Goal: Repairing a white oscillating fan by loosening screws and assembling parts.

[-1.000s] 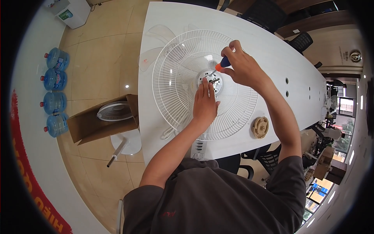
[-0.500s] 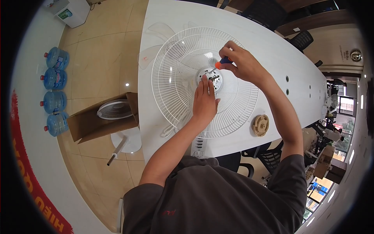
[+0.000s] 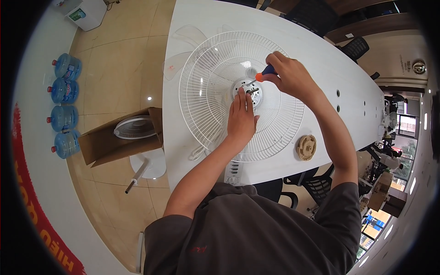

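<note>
A round white wire fan guard lies on the white table. At its centre is a white hub plate with holes and a metal shaft sticking up. My left hand rests on the hub's near side, fingers stretched out. In my right hand is a screwdriver with an orange and blue handle, tilted so its tip is at the hub's far edge. Whether the tip sits in a screw is too small to tell.
A tan round plastic part lies to the right of the guard. Clear fan blades show at its left. Below stands a fan base with control buttons. On the floor are an open cardboard box, a stand pole and several water bottles.
My right hand has shifted slightly, with its fingers turned a little on the screwdriver's handle. My left hand stays in place on the hub.
</note>
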`<state>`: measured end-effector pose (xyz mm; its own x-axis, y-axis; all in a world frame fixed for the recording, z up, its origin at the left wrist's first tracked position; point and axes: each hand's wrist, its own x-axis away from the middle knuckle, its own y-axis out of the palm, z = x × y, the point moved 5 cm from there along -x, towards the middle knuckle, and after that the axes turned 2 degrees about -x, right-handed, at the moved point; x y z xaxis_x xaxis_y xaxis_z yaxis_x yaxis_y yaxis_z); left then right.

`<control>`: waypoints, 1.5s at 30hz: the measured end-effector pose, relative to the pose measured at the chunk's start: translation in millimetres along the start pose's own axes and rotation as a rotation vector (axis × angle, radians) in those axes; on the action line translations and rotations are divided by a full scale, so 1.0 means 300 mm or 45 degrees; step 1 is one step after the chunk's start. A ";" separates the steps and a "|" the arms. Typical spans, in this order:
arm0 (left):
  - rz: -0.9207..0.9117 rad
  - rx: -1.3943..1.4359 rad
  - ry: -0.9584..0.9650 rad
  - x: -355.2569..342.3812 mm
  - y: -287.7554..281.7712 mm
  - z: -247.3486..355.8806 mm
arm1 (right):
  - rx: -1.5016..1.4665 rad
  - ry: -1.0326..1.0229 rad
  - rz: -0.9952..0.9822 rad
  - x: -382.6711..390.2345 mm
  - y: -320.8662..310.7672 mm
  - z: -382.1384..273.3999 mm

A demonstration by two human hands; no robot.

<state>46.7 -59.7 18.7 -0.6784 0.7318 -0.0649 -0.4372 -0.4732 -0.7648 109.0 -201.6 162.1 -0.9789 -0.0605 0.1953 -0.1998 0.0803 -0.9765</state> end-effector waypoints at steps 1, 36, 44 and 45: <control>-0.010 0.000 -0.011 0.001 0.001 -0.004 | 0.031 0.240 -0.172 -0.003 0.012 0.006; 0.014 0.010 0.001 -0.001 -0.004 -0.001 | -0.322 0.119 0.157 0.031 0.011 0.003; 0.020 0.016 0.007 0.002 0.000 -0.001 | -0.221 -0.083 0.210 0.063 -0.019 0.007; 0.022 0.015 0.010 0.002 0.000 0.000 | -0.194 -0.041 0.167 0.064 -0.020 0.009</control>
<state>46.3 -59.3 18.4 -0.6813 0.7272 -0.0835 -0.4323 -0.4918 -0.7558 91.4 -206.0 171.4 -0.9955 -0.0713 0.0623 -0.0776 0.2389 -0.9679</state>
